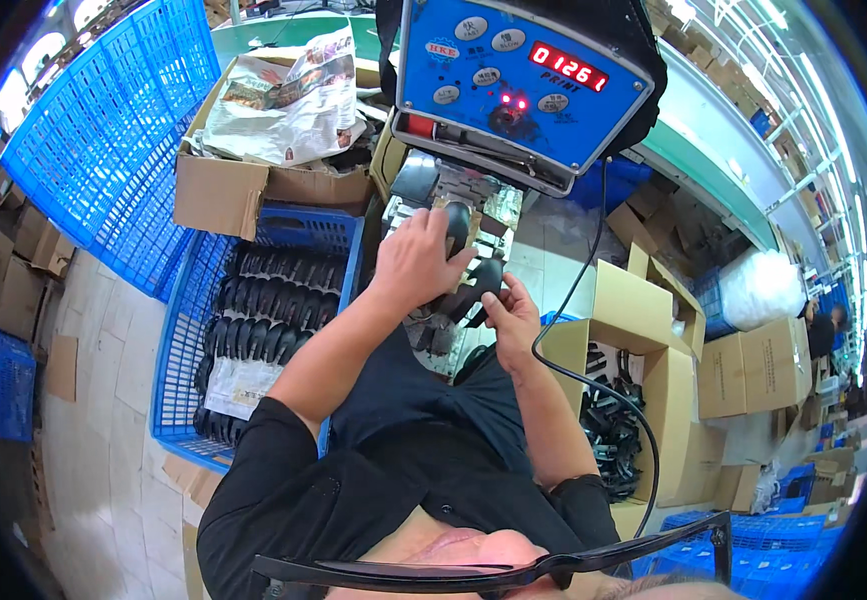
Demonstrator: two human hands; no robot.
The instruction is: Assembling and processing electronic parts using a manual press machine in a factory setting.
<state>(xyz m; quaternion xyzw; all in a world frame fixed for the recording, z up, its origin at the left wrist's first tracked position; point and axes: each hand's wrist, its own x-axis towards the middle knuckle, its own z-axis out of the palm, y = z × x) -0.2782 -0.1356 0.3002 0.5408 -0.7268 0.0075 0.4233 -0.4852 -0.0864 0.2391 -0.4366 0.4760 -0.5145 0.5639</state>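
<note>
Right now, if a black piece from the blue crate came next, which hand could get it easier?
Probably the left hand: it is nearer the blue crate, while the right hand is farther across, with a dark piece at its fingers. The left would have to leave the machine.

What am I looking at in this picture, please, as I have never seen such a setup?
This single picture comes from a wide fisheye camera on the person's head, looking down, so straight edges bend. There is no robot, just two bare hands. The left hand touches a dark rounded piece on the metal machine, below a blue control panel. The right hand holds a black part beside it. To the left, a blue crate holds rows of black pieces; to the right, an open cardboard box holds more.
</note>
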